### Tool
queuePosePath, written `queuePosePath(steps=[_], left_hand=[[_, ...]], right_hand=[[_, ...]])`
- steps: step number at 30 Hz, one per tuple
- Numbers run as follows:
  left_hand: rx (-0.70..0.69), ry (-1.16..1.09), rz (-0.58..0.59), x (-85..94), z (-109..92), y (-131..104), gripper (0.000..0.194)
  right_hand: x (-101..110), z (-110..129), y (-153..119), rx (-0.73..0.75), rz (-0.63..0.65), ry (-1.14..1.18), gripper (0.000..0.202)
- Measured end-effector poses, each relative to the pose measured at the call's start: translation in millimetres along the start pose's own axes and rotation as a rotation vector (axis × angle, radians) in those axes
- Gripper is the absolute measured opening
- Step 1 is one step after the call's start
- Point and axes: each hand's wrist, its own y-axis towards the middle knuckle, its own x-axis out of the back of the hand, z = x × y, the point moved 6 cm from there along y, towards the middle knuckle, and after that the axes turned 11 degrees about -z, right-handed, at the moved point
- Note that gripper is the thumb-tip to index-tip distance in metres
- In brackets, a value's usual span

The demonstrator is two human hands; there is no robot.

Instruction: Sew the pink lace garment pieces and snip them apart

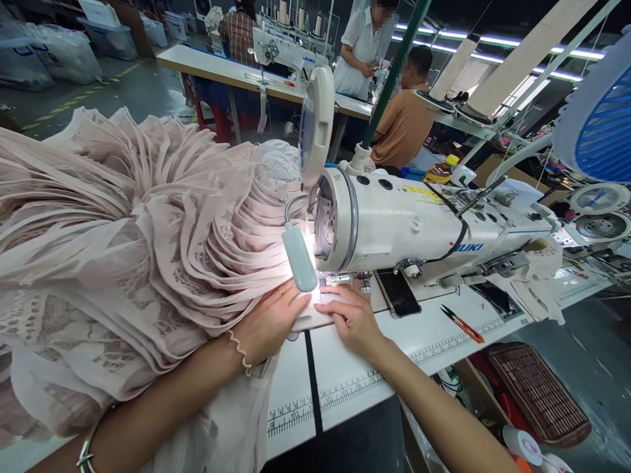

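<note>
Facing a white tabletop (290, 387), then a heap of pale pink fabric (162, 223) just left of a white sewing machine (399, 217). Resting left hand (276, 312) and right hand (355, 320) on a pale cloth (315, 318) at the machine's needle end, loosely curled, near each other; cannot tell whether pinching. Seeing a phone (398, 293) on the machine's near side, orange-handled snips (462, 324) farther right.
</note>
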Motion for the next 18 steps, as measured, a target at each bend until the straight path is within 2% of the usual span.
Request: queuePosePath(steps=[10, 18], left_hand=[[0.026, -0.003, -0.006, -2.7, 2.5, 1.9, 0.036], [0.080, -0.044, -0.011, -3.9, 6.9, 7.5, 0.030]], right_hand=[[-2.8, 1.9, 0.6, 0.068, 0.071, -0.003, 0.037], [-8.8, -1.3, -0.5, 0.091, 0.132, -0.079, 0.044]])
